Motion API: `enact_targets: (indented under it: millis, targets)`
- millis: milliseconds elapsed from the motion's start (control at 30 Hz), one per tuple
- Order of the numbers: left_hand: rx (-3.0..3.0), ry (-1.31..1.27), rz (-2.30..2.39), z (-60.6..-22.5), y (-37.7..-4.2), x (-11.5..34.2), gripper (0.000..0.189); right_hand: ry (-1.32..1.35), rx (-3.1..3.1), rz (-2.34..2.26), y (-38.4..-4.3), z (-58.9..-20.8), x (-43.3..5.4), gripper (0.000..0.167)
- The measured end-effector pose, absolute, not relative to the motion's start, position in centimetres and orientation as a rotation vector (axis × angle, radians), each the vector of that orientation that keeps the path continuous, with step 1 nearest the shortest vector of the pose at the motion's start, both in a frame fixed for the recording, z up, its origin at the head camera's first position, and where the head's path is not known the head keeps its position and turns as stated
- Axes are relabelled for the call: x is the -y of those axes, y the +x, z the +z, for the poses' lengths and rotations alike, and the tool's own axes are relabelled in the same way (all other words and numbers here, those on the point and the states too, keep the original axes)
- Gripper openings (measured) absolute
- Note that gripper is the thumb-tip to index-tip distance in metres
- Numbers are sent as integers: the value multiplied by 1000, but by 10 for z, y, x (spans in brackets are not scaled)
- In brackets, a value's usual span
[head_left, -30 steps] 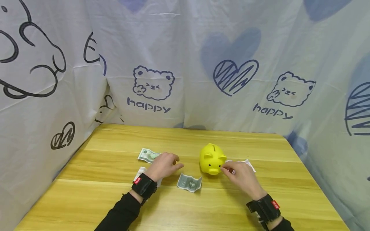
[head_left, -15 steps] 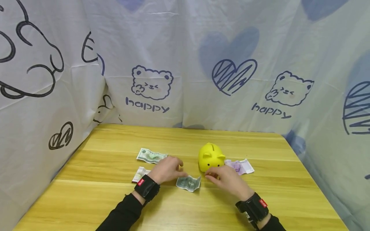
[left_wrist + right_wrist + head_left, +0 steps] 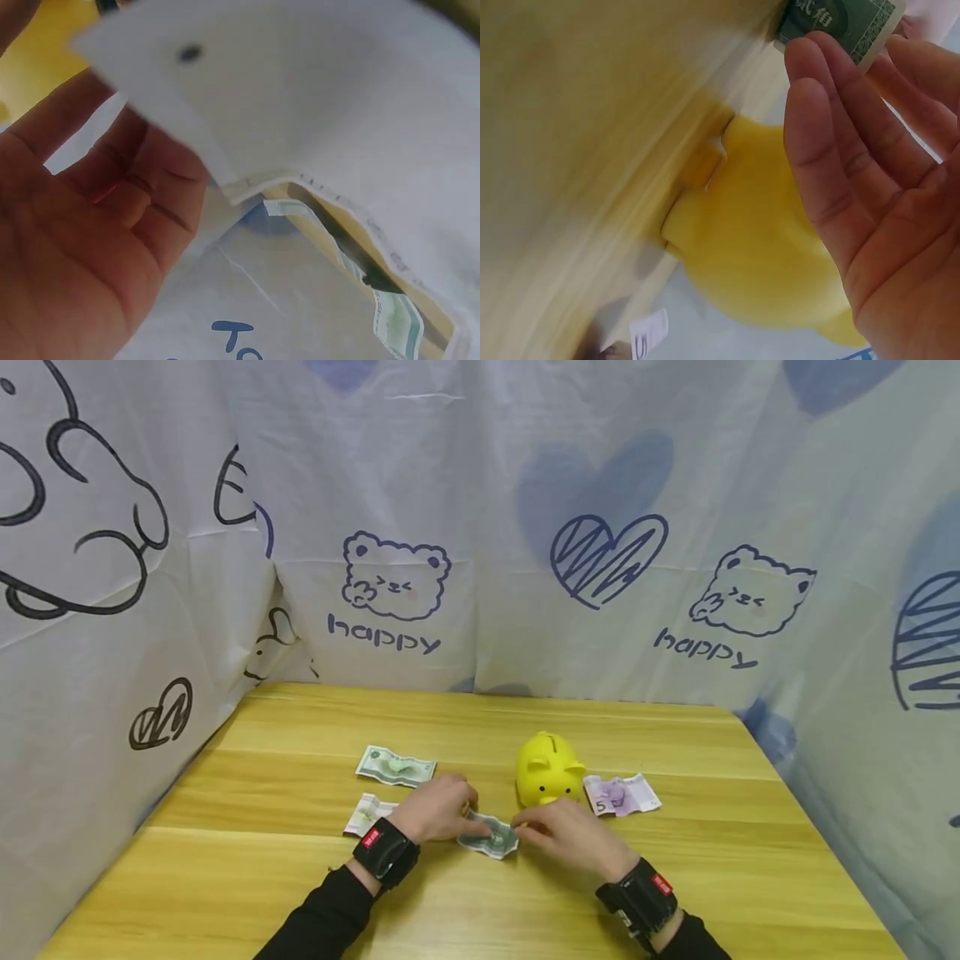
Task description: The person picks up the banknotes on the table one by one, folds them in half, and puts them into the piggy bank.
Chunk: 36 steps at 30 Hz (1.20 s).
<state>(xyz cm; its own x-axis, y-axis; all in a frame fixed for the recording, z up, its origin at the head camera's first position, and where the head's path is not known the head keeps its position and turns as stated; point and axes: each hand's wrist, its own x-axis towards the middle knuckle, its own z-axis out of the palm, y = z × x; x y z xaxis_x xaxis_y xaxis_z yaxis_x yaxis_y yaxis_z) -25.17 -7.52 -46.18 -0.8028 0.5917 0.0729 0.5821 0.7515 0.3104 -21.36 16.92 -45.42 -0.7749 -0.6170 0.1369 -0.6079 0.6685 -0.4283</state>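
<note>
The green note (image 3: 497, 845) is lying between the loosely spread left hand (image 3: 433, 810), whose thumb is overlapping it, and the right hand (image 3: 576, 837); whether the right fingertips are pinching its edge, one cannot tell. The pig (image 3: 550, 767) is standing just beyond the right hand, which is partly hiding it, and the purple note (image 3: 621, 795) is lying farther right. Beyond the left hand the pale-green note (image 3: 395, 767) is lying, while that hand is covering part of the white note (image 3: 367, 815).

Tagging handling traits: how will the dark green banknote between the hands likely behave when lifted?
The dark green banknote is probably floppy, given its wavy shape. It's likely very light, being a thin sheet. Lying spread out, it seems unlikely to roll.
</note>
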Motion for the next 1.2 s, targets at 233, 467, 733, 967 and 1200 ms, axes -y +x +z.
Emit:
enact_targets:
  millis: [233, 467, 733, 967, 1200]
  targets:
    - [-2916, 954, 481, -462, -250, 72, 49, -1019, -2815, -775, -216, -457, -164, 16]
    - [-2889, 963, 470, -462, -250, 71, 49, -995, -2821, -840, -214, -460, -162, 14]
    - [-2861, 989, 525, -463, -251, 71, 40, -898, -2941, -868, -212, -461, -160, 12]
    - [-2845, 959, 607, -464, -251, 71, 30, -857, -3036, -903, -211, -463, -159, 11]
    - [-2845, 970, 677, -460, -251, 69, 30, -817, -3089, -993, -209, -462, -157, 16]
